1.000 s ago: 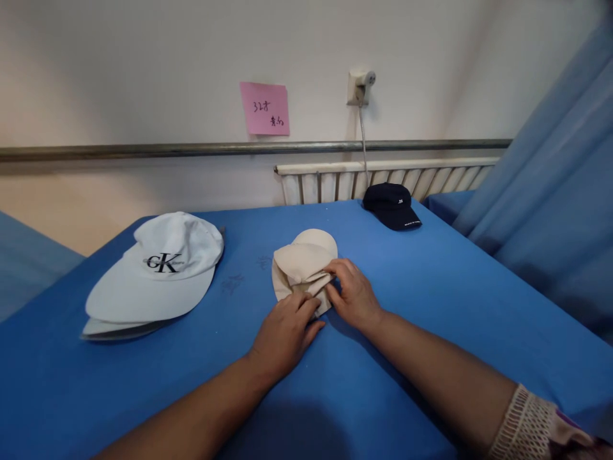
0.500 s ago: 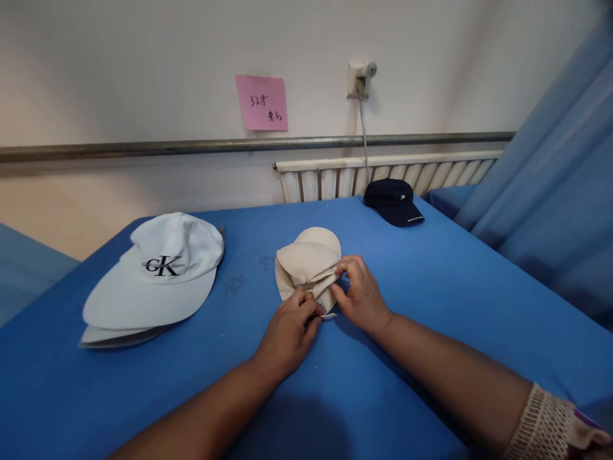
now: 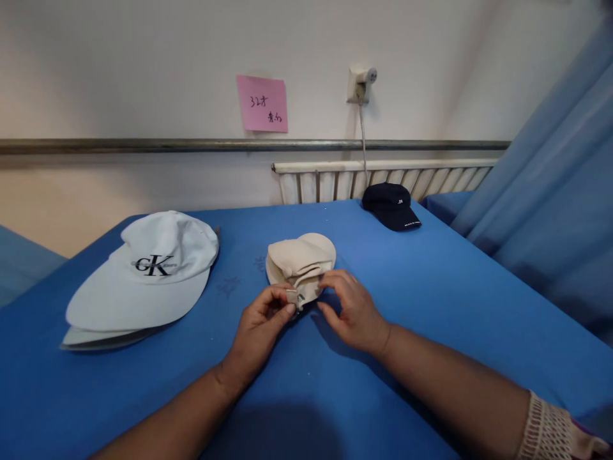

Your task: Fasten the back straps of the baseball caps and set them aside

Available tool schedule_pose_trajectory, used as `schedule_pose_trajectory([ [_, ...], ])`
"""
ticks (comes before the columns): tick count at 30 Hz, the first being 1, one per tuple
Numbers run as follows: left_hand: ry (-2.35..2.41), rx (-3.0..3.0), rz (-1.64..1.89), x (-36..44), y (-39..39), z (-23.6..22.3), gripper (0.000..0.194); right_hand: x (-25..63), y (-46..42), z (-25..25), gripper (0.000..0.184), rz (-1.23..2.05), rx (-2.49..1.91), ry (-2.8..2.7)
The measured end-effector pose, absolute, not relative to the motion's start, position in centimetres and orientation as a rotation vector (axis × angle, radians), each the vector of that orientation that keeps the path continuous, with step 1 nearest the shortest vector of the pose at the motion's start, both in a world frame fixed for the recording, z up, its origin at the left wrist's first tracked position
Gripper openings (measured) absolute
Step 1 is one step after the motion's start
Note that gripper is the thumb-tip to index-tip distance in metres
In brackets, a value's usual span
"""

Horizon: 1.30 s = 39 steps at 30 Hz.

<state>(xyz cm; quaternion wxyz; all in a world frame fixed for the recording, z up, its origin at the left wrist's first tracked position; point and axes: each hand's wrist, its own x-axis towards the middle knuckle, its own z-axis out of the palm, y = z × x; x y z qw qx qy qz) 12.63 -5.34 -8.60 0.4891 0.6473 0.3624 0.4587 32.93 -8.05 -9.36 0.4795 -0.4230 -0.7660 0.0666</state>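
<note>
While the left hand [image 3: 253,329] pinches the small strap end [image 3: 292,296] of the beige cap [image 3: 291,254] between thumb and fingers, the right hand [image 3: 357,314] has its fingertips at the cap's right edge, thumb set apart below, a modest gap between. Whether those fingertips grip the cloth, cannot tell. Beige cap sits mid-table on the blue cover [image 3: 278,402], brim pointing toward the wall, back opening toward the person. To the left, well apart: a white cap [image 3: 167,255] with black letters, lying on at least one more brim. Far right corner, near the radiator [image 3: 330,169]: a dark cap [image 3: 390,206]. Pink note [image 3: 262,103] on the wall above the metal rail [image 3: 191,145].
</note>
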Motion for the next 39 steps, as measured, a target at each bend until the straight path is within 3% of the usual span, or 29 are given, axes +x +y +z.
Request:
schedule_pose_trajectory([
  [4, 0.863, 1.453, 1.027, 12.6, -5.9, -8.0, 0.016, 32.8, -7.5, -9.3, 0.038, 0.075, -1.080, -1.981],
  [8, 0.900, 1.474, 0.967, 12.7, -5.8, -7.6, 0.017, 33.1, -6.8, -9.5, 0.021, 0.009, -1.085, -2.048],
  [12, 0.977, 1.525, 0.976, 12.7, -5.2, -8.0, 0.016, 33.3, -6.5, -9.6, 0.005, 0.179, -1.123, -2.085],
  [16, 1.089, 1.753, 1.014, 12.8, -5.6, -8.4, 0.016, 33.3, -6.5, -9.7, 0.010, 0.333, -1.183, -2.009],
  [21, 1.028, 2.375, 0.931, 12.9, -6.7, -8.4, 0.041, 33.4, -6.5, -10.0, 0.011, 0.486, -1.262, -1.816],
  [24, 0.922, 2.594, 0.842, 12.9, -6.6, -8.5, 0.042, 33.5, -6.5, -10.2, 0.013, 0.528, -1.240, -1.815],
  [39, 1.055, 2.507, 0.851, 12.9, -6.7, -8.7, 0.033, 33.2, -7.1, -9.9, 0.011, 0.489, -1.163, -1.909],
])
